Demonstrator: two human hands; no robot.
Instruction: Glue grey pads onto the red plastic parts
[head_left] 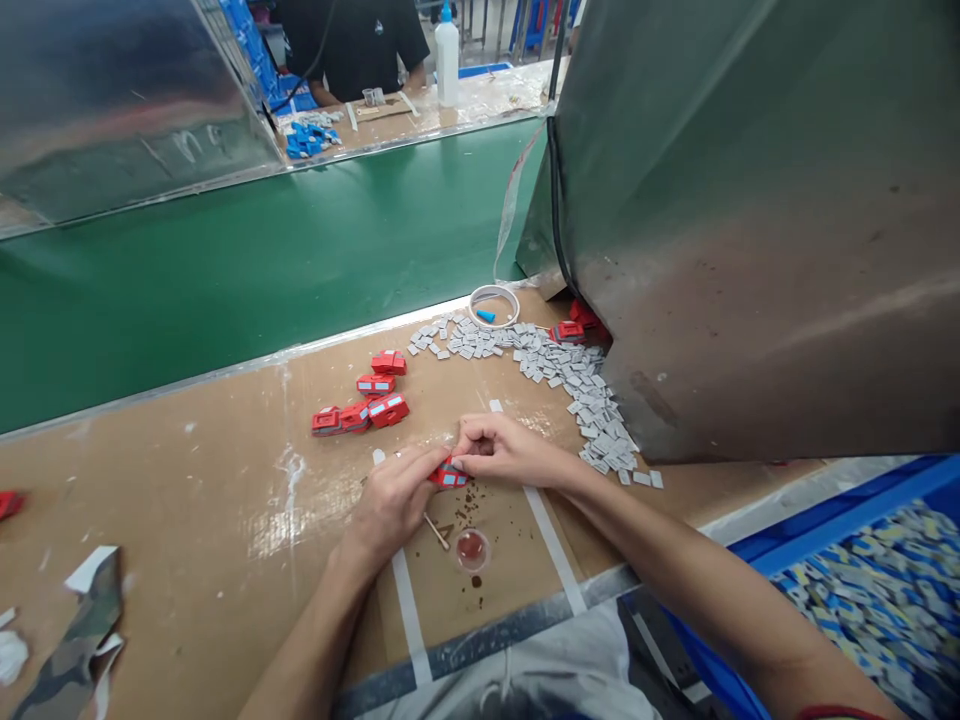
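Note:
A small red toy car body (452,480) with pale window patches is held low over the cardboard-covered bench. My left hand (397,497) grips it from the left side. My right hand (499,448) is closed at its upper right, thumb and forefinger pinched against it; whatever lies in the pinch is hidden. Just below the hands are a cotton swab (437,532) and a small clear cup (472,549) of reddish-brown liquid, with dark drops around it. Several similar red car bodies (388,408) sit beyond my left hand.
Many small grey pieces (551,360) spread beside a metal housing (750,250) at right. A tape roll (493,306) lies behind them. A green belt (300,265) runs across the back, with a person (352,50) beyond it. A blue bin (750,555) stands at lower right.

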